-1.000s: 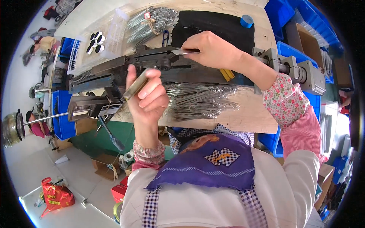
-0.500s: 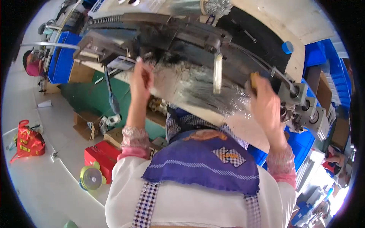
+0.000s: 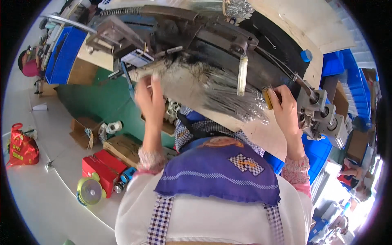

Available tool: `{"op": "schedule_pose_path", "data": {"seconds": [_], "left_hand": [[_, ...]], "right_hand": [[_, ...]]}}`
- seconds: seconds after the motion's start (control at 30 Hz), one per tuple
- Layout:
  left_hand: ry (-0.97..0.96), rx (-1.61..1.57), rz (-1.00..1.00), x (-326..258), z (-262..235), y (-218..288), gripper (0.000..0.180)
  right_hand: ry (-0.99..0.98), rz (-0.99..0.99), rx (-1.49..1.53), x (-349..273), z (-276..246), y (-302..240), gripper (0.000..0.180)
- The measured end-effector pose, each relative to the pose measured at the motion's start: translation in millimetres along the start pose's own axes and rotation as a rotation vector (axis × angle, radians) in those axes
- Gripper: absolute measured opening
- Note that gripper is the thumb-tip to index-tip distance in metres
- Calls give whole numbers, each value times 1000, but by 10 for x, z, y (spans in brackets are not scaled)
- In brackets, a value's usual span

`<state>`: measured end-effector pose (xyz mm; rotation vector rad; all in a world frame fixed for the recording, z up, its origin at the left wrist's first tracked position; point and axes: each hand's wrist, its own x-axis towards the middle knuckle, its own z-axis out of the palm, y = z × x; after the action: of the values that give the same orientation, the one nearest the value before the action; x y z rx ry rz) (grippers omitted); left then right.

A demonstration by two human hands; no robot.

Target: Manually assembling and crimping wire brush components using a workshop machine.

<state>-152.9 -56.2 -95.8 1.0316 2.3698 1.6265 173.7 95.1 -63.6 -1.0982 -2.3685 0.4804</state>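
My right hand grips a small yellow block-shaped piece between thumb and fingers, at the right end of the worktable. Left of it lies a spread bundle of thin silvery wires with shiny tips. A pale, taped lever handle hangs down from the dark metal machine over these wires. My left hand is raised at the table's near left edge, beside a blue-handled lever. Motion smears its fingers, and whether they hold anything cannot be made out.
Metal clamp blocks on a rod stand right of my right hand. Blue bins are at the right, another blue bin at the far left. On the floor are cardboard boxes, a red box and a green fan.
My left hand has dropped toward me, away from the machine's left part. The right hand still grips the yellow piece, now turned more into view. The whole view has shifted slightly.
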Motion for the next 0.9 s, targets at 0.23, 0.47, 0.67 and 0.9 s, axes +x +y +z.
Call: {"op": "schedule_pose_path", "data": {"seconds": [0.23, 0.47, 0.67, 0.9], "left_hand": [[-339, -536, -525, 579, 434, -124, 38], [-291, -830, -165, -26, 863, 607, 22], [-1155, -1003, -544, -505, 1596, 1693, 23], [-893, -997, -675, -408, 1738, 1566, 23]], "right_hand": [[36, 386, 454, -288, -415, -243, 21], [166, 499, 736, -489, -767, -179, 12], [214, 328, 880, -305, -878, -159, 10], [275, 243, 227, -182, -1079, -110, 7]]}}
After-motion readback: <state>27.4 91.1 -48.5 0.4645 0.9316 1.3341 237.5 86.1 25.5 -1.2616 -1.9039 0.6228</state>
